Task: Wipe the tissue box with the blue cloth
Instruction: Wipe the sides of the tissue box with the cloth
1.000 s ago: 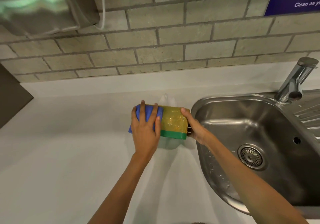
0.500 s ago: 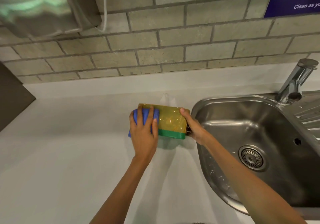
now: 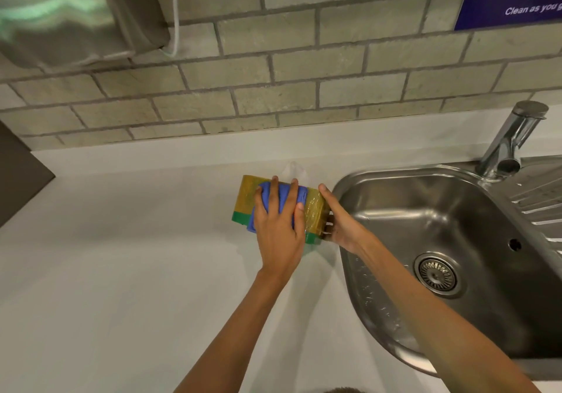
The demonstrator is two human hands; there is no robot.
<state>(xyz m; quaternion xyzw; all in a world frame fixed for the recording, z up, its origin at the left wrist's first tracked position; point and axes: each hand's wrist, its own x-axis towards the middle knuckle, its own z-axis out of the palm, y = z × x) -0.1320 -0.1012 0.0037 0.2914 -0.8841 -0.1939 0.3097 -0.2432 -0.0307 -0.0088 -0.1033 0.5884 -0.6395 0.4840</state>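
While right hand (image 3: 340,225) clamps tissue box (image 3: 247,195) end | left hand (image 3: 279,234) flat, pressing blue cloth (image 3: 284,199) atop

The left hand (image 3: 278,231) lies flat, fingers spread forward; the right hand (image 3: 342,223) curls gripping beside it.

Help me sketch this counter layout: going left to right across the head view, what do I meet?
dark panel → tissue box → right hand → sink drain → tap. The left hand and blue cloth lie on the box, so unranked.
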